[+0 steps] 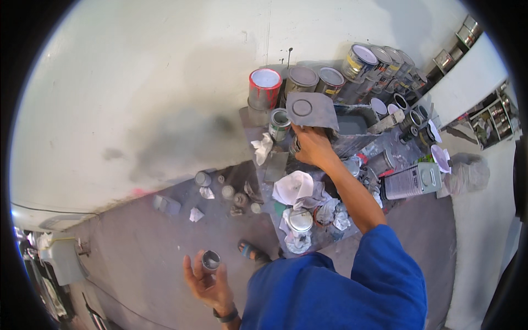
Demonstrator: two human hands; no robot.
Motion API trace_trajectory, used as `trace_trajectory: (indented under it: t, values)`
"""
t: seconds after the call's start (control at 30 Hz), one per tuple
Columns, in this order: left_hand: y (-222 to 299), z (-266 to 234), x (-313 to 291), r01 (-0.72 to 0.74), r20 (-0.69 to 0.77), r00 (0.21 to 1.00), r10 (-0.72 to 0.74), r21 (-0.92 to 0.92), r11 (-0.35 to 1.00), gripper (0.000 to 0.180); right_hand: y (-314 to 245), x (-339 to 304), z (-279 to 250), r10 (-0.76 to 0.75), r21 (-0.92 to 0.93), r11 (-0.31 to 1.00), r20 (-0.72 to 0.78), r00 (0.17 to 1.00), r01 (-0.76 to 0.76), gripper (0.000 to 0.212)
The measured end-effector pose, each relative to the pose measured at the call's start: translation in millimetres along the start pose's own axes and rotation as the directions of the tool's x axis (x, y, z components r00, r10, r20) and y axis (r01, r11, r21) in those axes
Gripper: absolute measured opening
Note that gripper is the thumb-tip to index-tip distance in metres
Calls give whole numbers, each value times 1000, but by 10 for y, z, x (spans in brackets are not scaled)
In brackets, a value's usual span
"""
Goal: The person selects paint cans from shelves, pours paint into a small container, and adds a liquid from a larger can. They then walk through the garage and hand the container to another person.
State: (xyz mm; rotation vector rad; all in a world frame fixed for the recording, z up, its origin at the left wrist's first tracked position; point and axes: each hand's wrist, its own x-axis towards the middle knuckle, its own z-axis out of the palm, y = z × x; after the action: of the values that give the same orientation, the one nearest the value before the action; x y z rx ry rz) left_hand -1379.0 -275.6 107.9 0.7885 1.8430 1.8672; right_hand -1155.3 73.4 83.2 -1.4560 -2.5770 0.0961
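Observation:
Low in front of my body, my left hand [212, 283] is closed around a small round cup [210, 260] with a dark inside and a pale patch in it. My right hand [313, 146] reaches over the cluttered bench, its fingers curled and partly hidden beside a grey square sheet [312, 111] marked with a dark ring. What those fingers grip is too hidden to name. Just left of them stands an open small can [280, 123] with a grey inside. Crumpled white tissue [262, 148] lies below that can.
Paint cans line the wall, among them a red-rimmed one [265, 88]. A grey tray [355, 122] sits behind my right hand. Nearer are a rectangular metal can [410, 181], a round lidded tin [300, 220] and crumpled paper [293, 187]. Jars and a clear container [166, 205] litter the floor.

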Motion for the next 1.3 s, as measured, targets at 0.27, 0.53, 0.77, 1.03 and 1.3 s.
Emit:
trace_trajectory:
  t: [0.27,0.53,0.77,1.03,1.3]
  values:
    - [-22,62,10,-24,62,998,23,19,1000,87,-197,-682,-168,77,379,924,-297,952,43,75]
    - [23,110,174,-58,138,989,60,-23,998,86,-185,-859,-409,148,455,890,-341,928,26,63]
    - [17,118,196,-44,189,980,55,-63,997,85,-122,-917,-450,164,349,937,-368,915,-28,65]
    - [0,153,194,-32,187,982,37,-29,999,85,-141,-972,-533,144,298,954,-435,889,-9,67]
    - [-6,199,133,-3,186,983,1,10,1000,86,2,-1070,-129,107,466,879,-402,910,102,66]
